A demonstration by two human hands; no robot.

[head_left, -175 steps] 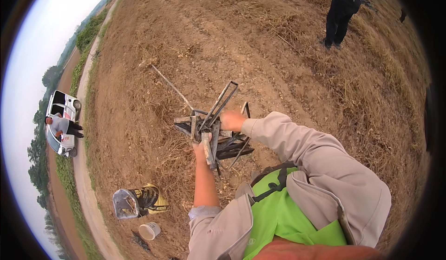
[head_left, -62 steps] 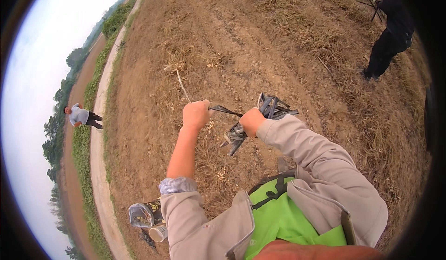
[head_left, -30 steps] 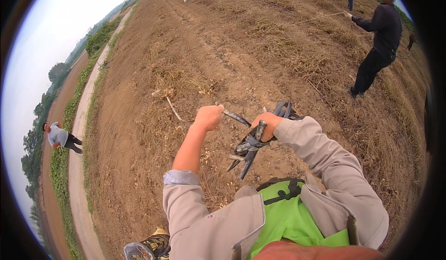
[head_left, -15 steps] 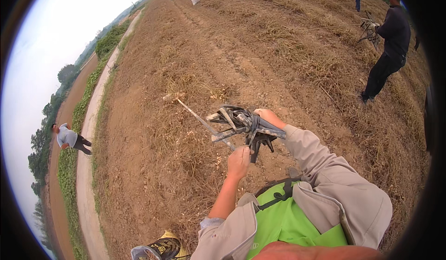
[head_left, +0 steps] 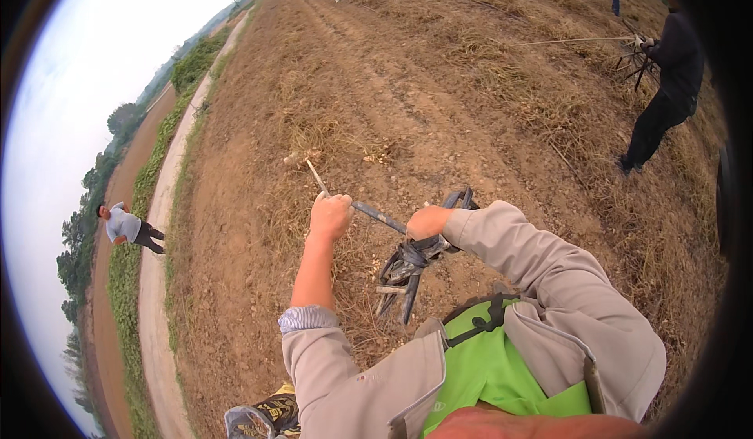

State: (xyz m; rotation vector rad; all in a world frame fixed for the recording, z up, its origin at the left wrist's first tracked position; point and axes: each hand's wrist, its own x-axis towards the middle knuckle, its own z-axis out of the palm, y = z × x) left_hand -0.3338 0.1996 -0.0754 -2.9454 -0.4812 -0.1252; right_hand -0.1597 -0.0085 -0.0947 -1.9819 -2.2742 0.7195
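Over the dry field (head_left: 259,282), the dark bundle (head_left: 414,260) is hanging in the right hand's (head_left: 428,223) grip, while the left hand (head_left: 330,216) is clenching the strip (head_left: 378,216) running between them; holding it taut and flat is probably working best. The right sleeve (head_left: 522,259) is covering part of the bundle, the right hand's undersides are going unseen, and the strip's far end is blurring into straw (head_left: 298,157).
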